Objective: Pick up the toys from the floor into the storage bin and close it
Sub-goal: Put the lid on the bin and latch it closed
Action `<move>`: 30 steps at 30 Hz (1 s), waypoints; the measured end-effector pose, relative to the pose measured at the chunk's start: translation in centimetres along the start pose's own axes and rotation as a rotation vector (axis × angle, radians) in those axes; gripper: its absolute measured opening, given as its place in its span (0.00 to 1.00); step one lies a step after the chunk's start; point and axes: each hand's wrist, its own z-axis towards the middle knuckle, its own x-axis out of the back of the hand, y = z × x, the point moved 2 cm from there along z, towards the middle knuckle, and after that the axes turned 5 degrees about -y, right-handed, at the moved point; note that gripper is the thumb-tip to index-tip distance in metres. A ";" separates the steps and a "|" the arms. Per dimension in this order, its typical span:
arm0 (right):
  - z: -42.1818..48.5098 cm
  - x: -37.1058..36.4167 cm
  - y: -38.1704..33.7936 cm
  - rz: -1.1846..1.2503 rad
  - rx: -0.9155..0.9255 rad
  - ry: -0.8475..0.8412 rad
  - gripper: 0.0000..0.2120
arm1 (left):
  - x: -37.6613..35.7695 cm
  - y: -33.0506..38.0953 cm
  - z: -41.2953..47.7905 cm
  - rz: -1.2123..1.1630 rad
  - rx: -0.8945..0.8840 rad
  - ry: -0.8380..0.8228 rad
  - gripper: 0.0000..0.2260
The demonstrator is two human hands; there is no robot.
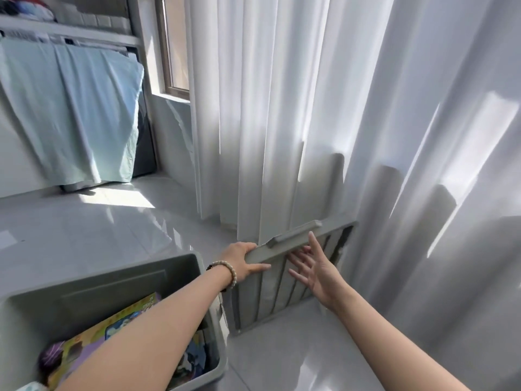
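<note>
Beside the white curtain (282, 108), the storage bin (127, 286) stands open. It already holds a picture book (141, 306) and other toys, so gathering looks done. The grey lid (267, 294) leans upright against the curtain, just beside the bin. The left hand (242, 258) grips its top corner. The right hand (315, 272), fingers spread, grasps nothing. Closing remains.

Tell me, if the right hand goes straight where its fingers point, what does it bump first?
The grey lid leaning on the curtain. The right hand is open, fingers aimed at its ribbed face, very near, maybe touching; depth is unclear. The left hand grips its top corner.
</note>
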 end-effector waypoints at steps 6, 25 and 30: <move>-1.3 -0.2 0.6 -0.354 0.091 0.026 0.34 | 4.8 1.1 -2.0 -0.268 0.079 0.220 0.10; -2.3 -3.2 3.8 -0.545 -0.022 0.103 0.44 | 22.0 -12.5 -24.0 -1.036 0.311 0.533 0.17; 2.6 -4.0 7.5 -0.567 -0.158 0.002 0.47 | 20.9 -18.9 -26.8 -1.116 0.407 0.598 0.20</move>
